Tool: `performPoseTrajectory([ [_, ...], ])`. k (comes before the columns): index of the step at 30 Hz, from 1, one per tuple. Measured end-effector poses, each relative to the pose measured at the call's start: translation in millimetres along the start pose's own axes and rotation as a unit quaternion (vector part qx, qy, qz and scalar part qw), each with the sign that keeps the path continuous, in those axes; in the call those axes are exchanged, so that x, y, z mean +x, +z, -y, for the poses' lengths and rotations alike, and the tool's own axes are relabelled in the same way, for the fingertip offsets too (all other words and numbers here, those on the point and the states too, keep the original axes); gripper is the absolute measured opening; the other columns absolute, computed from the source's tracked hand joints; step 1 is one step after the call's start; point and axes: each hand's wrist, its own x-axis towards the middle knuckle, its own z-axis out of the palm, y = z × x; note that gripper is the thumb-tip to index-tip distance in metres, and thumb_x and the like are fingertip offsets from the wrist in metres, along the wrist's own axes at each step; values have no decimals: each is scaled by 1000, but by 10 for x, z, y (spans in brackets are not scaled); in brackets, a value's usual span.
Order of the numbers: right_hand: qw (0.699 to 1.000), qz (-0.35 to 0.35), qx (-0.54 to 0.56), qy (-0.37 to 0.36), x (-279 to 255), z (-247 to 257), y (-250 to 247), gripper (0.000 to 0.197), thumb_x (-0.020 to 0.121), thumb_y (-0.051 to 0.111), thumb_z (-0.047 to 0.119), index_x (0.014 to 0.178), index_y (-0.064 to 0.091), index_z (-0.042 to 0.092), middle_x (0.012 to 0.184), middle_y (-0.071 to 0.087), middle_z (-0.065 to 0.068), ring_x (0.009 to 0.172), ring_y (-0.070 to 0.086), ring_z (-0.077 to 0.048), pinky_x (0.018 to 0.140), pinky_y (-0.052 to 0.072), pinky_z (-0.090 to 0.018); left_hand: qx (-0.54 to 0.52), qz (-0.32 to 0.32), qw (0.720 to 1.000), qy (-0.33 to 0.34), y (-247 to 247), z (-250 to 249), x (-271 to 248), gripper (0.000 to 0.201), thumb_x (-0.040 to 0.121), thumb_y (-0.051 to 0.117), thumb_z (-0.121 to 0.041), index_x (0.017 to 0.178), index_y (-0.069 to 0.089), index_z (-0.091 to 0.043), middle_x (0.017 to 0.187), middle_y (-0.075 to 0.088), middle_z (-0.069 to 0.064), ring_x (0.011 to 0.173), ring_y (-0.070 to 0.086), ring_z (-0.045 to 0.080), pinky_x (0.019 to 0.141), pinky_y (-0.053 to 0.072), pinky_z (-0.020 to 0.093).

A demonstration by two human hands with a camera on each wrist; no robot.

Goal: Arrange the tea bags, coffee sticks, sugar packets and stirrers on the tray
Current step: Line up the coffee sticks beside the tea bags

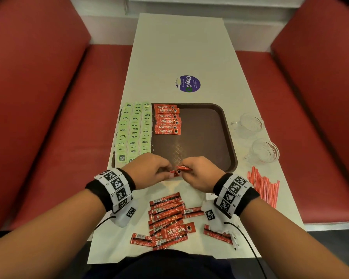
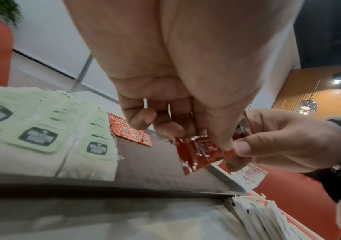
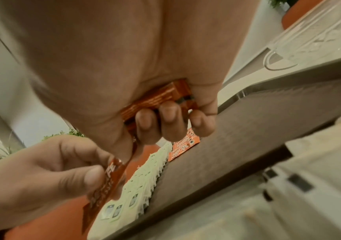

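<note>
Both hands meet over the near edge of the brown tray (image 1: 210, 137). My left hand (image 1: 165, 171) pinches one end of a red coffee stick (image 2: 200, 152), and the thumb and forefinger of my right hand (image 1: 188, 172) pinch its other end. The right hand's other fingers curl round a small bundle of coffee sticks (image 3: 161, 97). On the tray, green tea bags (image 1: 133, 129) lie in three rows at the left, with a column of coffee sticks (image 1: 167, 119) beside them. Loose coffee sticks (image 1: 167, 214) lie on the table near me. Red-and-white stirrers (image 1: 264, 184) lie to the right.
Two glass cups (image 1: 250, 123) (image 1: 265, 151) stand right of the tray. White sugar packets (image 2: 257, 211) lie by the tray's near right corner, partly under my right wrist. A round sticker (image 1: 189, 83) is on the far table. Red benches flank both sides.
</note>
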Motion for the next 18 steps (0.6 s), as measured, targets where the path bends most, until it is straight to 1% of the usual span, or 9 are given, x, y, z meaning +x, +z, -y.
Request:
performPoseTrajectory([
  [2, 1000, -14, 24, -7, 31, 36, -7, 24, 89, 60, 22, 68, 51, 30, 67, 53, 8, 63, 50, -9, 61, 42, -32, -9, -13, 1000, 6, -4, -43, 45, 22, 92, 65, -44, 98, 72, -25, 78, 64, -12, 71, 55, 3, 64, 43, 23],
  [4, 999, -18, 30, -1, 50, 61, -18, 18, 87, 63, 27, 71, 57, 20, 68, 55, 5, 63, 53, -13, 60, 44, -35, -13, -20, 1000, 4, -1, -73, 93, 21, 92, 67, -42, 89, 69, -22, 72, 61, -9, 68, 56, 9, 64, 45, 27],
  [6, 999, -33, 36, 9, 64, 39, -27, 20, 85, 64, 30, 69, 55, 21, 65, 54, 5, 62, 52, -13, 58, 43, -34, -31, -19, 999, 3, -11, -68, 145, 16, 91, 69, -39, 85, 66, -25, 70, 60, -10, 66, 55, 7, 61, 41, 23],
  [9, 997, -62, 40, 26, 92, -31, -65, 25, 87, 63, 30, 67, 49, 28, 63, 53, 7, 59, 49, -9, 57, 38, -29, -27, -9, 1000, -12, -60, -18, 246, 9, 92, 69, -34, 96, 70, -26, 79, 63, -12, 71, 55, 2, 64, 38, 17],
  [11, 996, -70, 41, 34, 111, -78, -94, 22, 91, 61, 28, 73, 49, 31, 66, 54, 9, 61, 50, -8, 59, 37, -28, -15, -17, 999, -40, -104, 60, 348, 9, 93, 69, -30, 101, 72, -28, 83, 64, -15, 75, 56, 2, 70, 42, 23],
  [13, 996, -70, 40, 49, 118, -121, -122, 11, 94, 58, 30, 85, 52, 32, 73, 57, 9, 66, 53, -7, 60, 39, -26, 3, -35, 996, -78, -170, 141, 483, 8, 94, 67, -28, 100, 71, -31, 82, 63, -17, 77, 56, 3, 75, 45, 26],
  [14, 995, -71, 44, 55, 122, -141, -141, 5, 94, 57, 31, 91, 54, 29, 77, 59, 8, 69, 56, -9, 62, 43, -28, 17, -47, 994, -99, -207, 190, 565, 9, 95, 65, -28, 101, 71, -31, 84, 64, -15, 80, 58, 6, 78, 47, 28],
  [15, 994, -73, 50, 61, 126, -156, -158, 6, 94, 56, 31, 94, 57, 25, 80, 61, 6, 72, 57, -12, 64, 47, -31, 38, -58, 991, -119, -242, 243, 652, 11, 96, 63, -28, 103, 71, -29, 88, 66, -12, 83, 59, 10, 82, 49, 31],
  [18, 994, -69, 61, 63, 137, -181, -197, 17, 94, 47, 28, 87, 58, 17, 80, 60, -2, 74, 57, -19, 70, 51, -42, 118, -77, 977, -159, -311, 393, 933, 18, 99, 58, -34, 109, 71, -27, 100, 70, -4, 90, 60, 16, 91, 51, 37],
])
